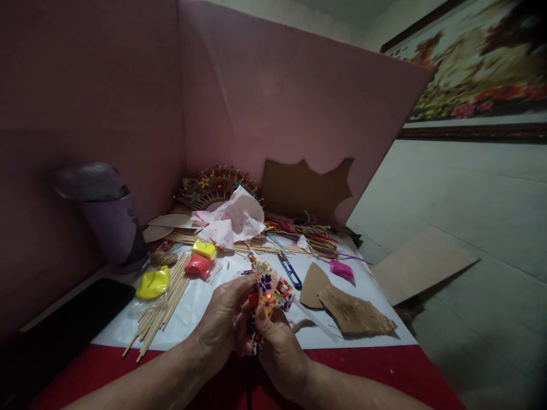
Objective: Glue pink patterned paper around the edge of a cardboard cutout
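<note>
Strip (265, 283) w/ floral print, held b/w our L hand (225, 312) & R hand (282, 348), looks light, soft, floppy, so we'd prob. pinch its edges.

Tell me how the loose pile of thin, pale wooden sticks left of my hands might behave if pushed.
The thin, pale wooden sticks look straight, so each is probably stiff. Being slender, they're likely light. Their near ends already splay, so the pile may spread or roll apart on the flat white sheet.
</note>
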`<state>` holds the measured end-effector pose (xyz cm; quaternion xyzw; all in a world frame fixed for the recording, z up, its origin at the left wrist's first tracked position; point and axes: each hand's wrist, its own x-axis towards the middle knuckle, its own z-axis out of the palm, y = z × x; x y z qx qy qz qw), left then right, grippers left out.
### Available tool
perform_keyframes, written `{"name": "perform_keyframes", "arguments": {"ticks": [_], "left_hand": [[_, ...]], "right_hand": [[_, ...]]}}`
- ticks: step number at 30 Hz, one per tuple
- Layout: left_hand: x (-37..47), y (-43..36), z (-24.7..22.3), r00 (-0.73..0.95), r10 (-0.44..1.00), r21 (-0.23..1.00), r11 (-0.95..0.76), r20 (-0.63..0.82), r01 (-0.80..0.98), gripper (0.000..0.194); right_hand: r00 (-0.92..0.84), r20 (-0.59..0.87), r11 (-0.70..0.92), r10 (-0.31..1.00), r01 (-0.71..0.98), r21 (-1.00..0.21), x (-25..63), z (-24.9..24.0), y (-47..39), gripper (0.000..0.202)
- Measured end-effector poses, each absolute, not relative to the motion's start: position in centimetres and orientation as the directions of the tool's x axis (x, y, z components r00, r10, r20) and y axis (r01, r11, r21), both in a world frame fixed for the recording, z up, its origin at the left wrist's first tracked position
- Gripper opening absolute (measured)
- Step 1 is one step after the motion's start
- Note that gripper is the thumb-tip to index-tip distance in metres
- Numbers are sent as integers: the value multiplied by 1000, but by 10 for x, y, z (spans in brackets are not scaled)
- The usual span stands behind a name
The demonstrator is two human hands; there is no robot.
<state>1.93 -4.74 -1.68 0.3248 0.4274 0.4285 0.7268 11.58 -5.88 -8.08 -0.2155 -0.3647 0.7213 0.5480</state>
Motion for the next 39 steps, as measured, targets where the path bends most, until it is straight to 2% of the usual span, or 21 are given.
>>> {"name": "perform_keyframes", "arguments": {"ticks": [5,12,15,19,25,31,34,39], "left_hand": [[20,-47,-18,258,911,841,400,-322,-365,34],[21,-48,-21,282,936,848,317,-210,-425,25],[20,-47,-15,306,919,820,368,-249,-438,29],[17,-45,-9,347,886,776,445,-309,-446,37],[14,-41,-15,405,852,749,498,-331,-437,42],[17,-42,-11,319,838,753,541,-443,-375,39],[17,-43,-11,319,846,763,526,-427,-375,38],[15,-43,-11,390,864,734,484,-317,-476,33]], "right_hand": [[-308,89,-136,947,-637,-758,115,-76,-60,32],[-286,59,-152,956,-660,-735,116,-71,-61,29],[-289,38,-169,957,-655,-737,117,-74,-61,29],[-319,86,-135,944,-610,-781,116,-81,-59,27],[-316,108,-82,942,-532,-843,115,-89,-58,36],[-263,55,-98,963,-534,-840,115,-83,-59,35],[-268,62,-104,962,-563,-820,115,-80,-59,34],[-264,74,-101,962,-594,-798,115,-82,-59,27]]}}
